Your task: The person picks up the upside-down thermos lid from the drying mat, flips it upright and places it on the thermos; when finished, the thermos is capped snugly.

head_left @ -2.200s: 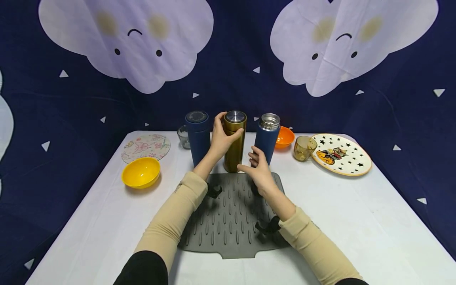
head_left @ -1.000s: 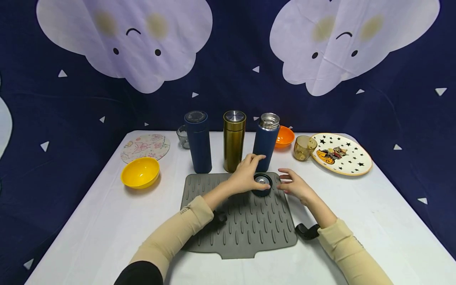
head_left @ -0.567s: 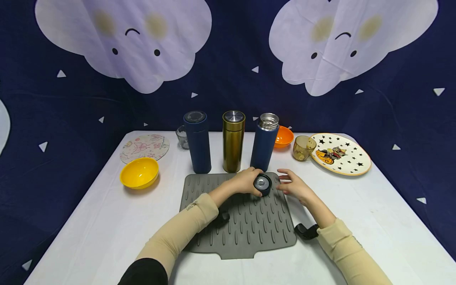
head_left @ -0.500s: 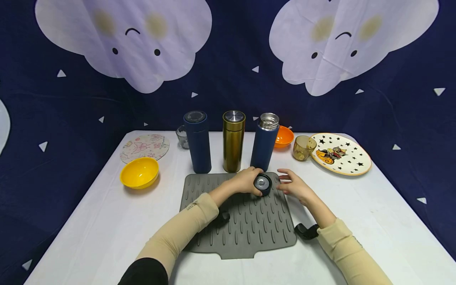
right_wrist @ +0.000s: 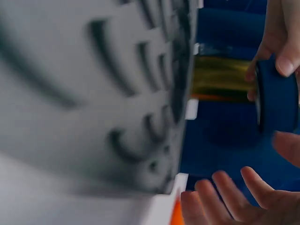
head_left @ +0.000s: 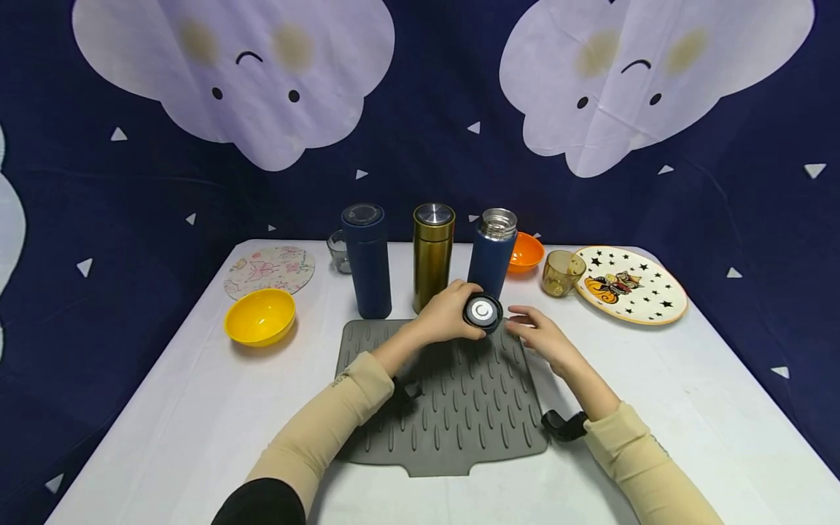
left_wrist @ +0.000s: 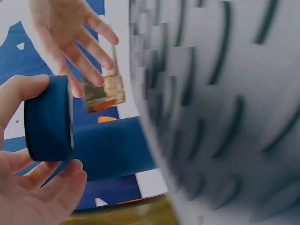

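Note:
In the head view my left hand grips a dark blue bottle lid over the far right part of the grey ridged mat. The left wrist view shows the thumb on one side of the lid and the fingers on the other. Just right of it is my right hand, fingers loosely spread and holding nothing. Behind the lid stands an uncapped blue bottle, its steel threaded neck showing. To its left stand a capped gold bottle and a capped blue bottle.
A yellow bowl and a patterned round mat lie on the left, with a clear glass behind the bottles. On the right are an orange bowl, an amber glass and an oval plate with stars.
My left hand has left the gold bottle, taken hold of the lid on the mat and raised it slightly toward the uncapped bottle. My right hand has moved right, away from that bottle.

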`<state>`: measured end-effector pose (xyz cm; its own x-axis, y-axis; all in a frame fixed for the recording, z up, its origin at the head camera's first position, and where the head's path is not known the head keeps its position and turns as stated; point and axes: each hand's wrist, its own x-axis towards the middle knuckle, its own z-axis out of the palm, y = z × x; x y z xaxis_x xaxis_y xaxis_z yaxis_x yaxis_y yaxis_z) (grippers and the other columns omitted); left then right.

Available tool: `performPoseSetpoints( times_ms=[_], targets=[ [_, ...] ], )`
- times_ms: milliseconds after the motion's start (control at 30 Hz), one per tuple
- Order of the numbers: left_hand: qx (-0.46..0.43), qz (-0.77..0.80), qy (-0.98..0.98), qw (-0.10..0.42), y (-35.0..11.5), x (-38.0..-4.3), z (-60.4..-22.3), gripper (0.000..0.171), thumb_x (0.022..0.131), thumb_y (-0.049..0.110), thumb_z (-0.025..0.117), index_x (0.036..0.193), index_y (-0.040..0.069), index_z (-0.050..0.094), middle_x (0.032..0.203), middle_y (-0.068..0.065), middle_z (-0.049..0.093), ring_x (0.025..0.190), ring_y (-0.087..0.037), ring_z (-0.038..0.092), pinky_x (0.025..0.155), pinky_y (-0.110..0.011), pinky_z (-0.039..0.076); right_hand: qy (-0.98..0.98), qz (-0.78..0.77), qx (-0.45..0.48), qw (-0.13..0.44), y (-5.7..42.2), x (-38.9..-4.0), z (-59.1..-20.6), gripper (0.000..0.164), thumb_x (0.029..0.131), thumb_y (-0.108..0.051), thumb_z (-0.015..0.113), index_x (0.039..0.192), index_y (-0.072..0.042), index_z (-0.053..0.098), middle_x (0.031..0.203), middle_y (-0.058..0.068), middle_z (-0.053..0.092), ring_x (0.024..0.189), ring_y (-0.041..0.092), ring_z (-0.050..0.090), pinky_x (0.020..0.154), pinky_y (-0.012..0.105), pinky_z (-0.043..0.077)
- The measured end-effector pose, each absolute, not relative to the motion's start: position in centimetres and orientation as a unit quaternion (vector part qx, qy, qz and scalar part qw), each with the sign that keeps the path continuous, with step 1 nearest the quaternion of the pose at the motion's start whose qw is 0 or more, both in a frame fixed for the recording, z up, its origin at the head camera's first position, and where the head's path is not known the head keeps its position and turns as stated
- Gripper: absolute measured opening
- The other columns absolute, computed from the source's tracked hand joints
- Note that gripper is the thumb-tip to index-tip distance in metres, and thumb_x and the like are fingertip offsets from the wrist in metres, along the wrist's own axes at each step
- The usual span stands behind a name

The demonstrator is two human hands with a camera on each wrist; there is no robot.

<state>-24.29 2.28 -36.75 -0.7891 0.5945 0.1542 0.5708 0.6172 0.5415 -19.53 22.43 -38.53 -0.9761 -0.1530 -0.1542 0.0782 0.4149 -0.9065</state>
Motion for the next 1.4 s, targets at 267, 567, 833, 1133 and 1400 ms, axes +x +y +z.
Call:
performPoseSetpoints(
  times_ms=[267,567,833,1133,1400],
  targets=[
    [0.314,0.347,0.883,-0.027,1.8,-23.9,-35.1,0.075,0.069,0.023,0.08,0.132,0.006,0.045,0.12,-0.01,0.048,0.105,-0.021,0.053,0.088,-0.035,0.045,0.778,-0.61,-0.025,0.147,21.6,-19.5,-36.7,0.068,0.098,-0.047,0.03,0.138,0.008,0.032,0.113,0.016,0.063,0.099,0.02,0.062,0.086,0.039,0.048],
    [0.318,0.355,0.879,-0.022,1.9,-23.4,-34.9,0.075,0.069,0.022,0.08,0.133,0.008,0.045,0.121,-0.008,0.047,0.103,-0.019,0.052,0.087,-0.033,0.046,0.763,-0.631,-0.026,0.138,20.9,-19.2,-36.1,0.052,0.097,-0.03,0.043,0.128,0.012,0.04,0.084,-0.008,0.065,0.081,0.004,0.061,0.082,0.034,0.049],
    [0.327,0.39,0.86,-0.027,1.8,-23.2,-35.3,0.085,0.068,0.016,0.081,0.139,0.012,0.036,0.126,-0.01,0.043,0.113,-0.021,0.048,0.092,-0.035,0.043,0.756,-0.643,-0.033,0.113,20.9,-19.2,-36.2,0.04,0.096,-0.023,0.046,0.119,0.009,0.048,0.08,-0.012,0.063,0.079,0.003,0.06,0.075,0.025,0.047],
    [0.287,0.502,0.812,0.082,0.9,-23.6,-35.0,0.097,0.071,0.025,0.08,0.147,0.022,0.019,0.137,-0.012,0.032,0.111,-0.024,0.045,0.088,-0.036,0.045,0.789,-0.604,-0.093,-0.061,20.2,-18.4,-36.6,0.037,0.089,-0.01,0.061,0.121,0.003,0.051,0.093,-0.003,0.064,0.087,0.004,0.056,0.077,0.024,0.044],
    [0.29,0.541,0.772,0.165,-0.1,-22.9,-32.7,0.074,0.081,0.016,0.07,0.143,0.008,0.031,0.138,-0.013,0.04,0.122,-0.027,0.042,0.092,-0.033,0.044,0.821,-0.311,-0.263,-0.399,19.5,-18.1,-37.2,0.049,0.06,0.006,0.079,0.106,-0.005,0.066,0.103,0.016,0.063,0.091,0.031,0.055,0.079,0.043,0.036]
  ],
)
